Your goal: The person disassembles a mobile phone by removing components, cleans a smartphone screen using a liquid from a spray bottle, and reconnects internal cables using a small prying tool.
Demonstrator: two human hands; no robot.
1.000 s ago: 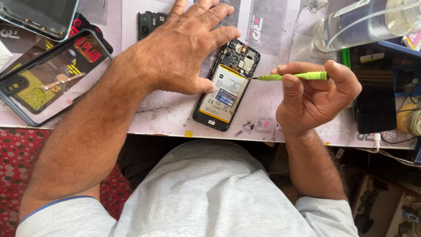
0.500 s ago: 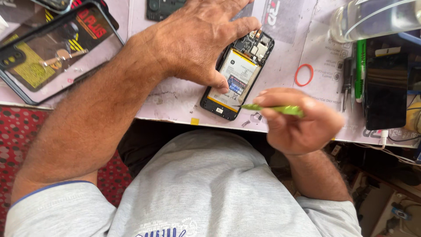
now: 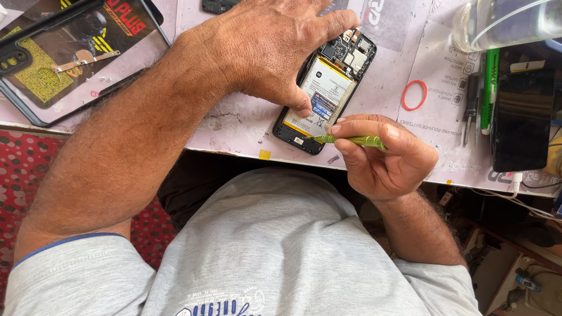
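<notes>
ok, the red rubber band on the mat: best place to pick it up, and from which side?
Pinch the red rubber band from straight above, at its right arc. It lies flat on the work mat as an open loop, so there is no edge to slide under. That arc faces bare mat; the opened phone and the left hand lie on its other side. The tweezers further right look clear of it.
</notes>
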